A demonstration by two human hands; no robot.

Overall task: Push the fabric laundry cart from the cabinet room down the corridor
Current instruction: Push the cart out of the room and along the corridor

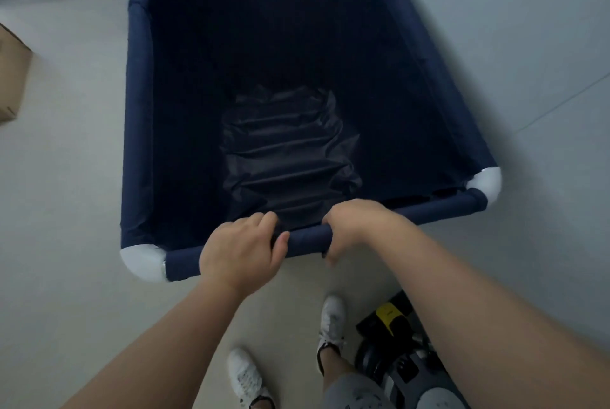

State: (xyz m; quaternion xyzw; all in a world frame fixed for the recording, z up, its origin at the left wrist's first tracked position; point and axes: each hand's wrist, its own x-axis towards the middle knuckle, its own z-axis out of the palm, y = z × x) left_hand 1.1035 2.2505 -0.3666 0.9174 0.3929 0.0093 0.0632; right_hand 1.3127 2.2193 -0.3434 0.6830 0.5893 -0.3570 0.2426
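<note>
A navy fabric laundry cart [138, 131] with white corner joints fills the middle of the view, seen from above. Its deep inside is dark and holds only wrinkled fabric at the bottom. My left hand [241, 248] is wrapped around the near rim bar [308, 238], left of its middle. My right hand [355, 227] grips the same bar just to the right, fingers curled over the top. The cart's far end runs out of the top of the frame.
A grey wall [511, 45] runs close along the cart's right side. A cardboard box [11, 78] sits on the pale floor at the left edge. A black and yellow machine [392, 322] stands by my right foot. Open floor lies left of the cart.
</note>
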